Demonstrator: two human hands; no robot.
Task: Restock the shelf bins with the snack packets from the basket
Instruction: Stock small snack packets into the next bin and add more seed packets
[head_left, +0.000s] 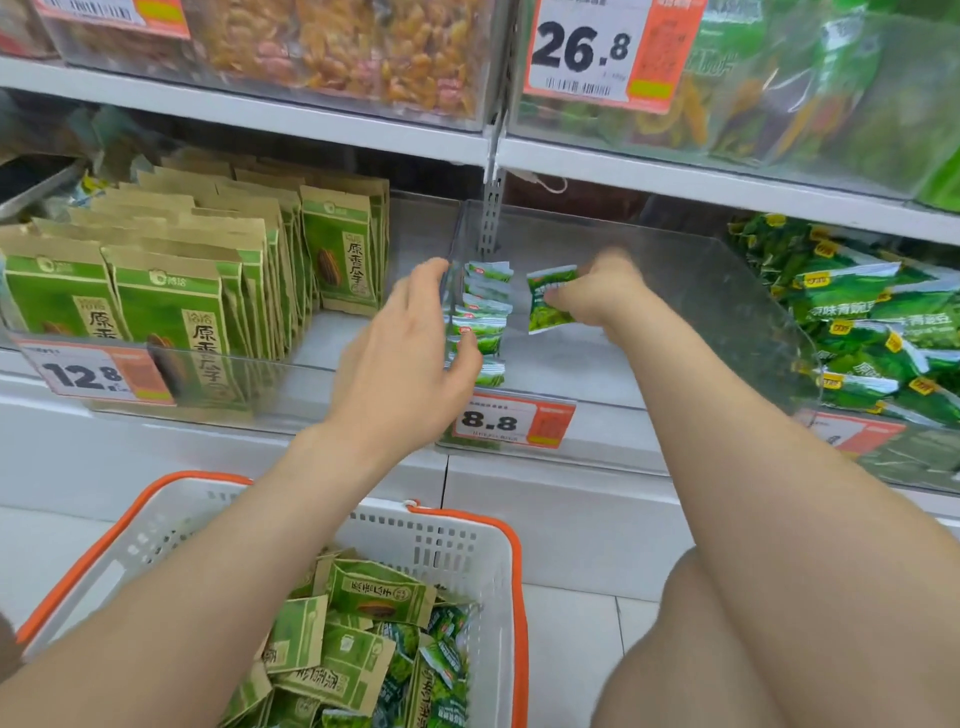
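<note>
A row of small green snack packets (483, 312) stands on edge along the left wall of a clear shelf bin (727, 291). My left hand (410, 364) reaches over the bin's front, its relaxed fingers touching the row. My right hand (597, 296) is inside the bin and pinches one green packet (548, 304) just right of the row. Below, a white basket with orange rim (467, 545) holds several green and kraft-paper packets (358, 649).
The bin to the left is packed with upright kraft-and-green seed bags (171, 291). To the right lies a bin of larger green pea packets (872, 332). Price tags 8.8 (511, 423) and 12.8 (93, 374) hang on the bin fronts. A shelf of clear bins sits overhead.
</note>
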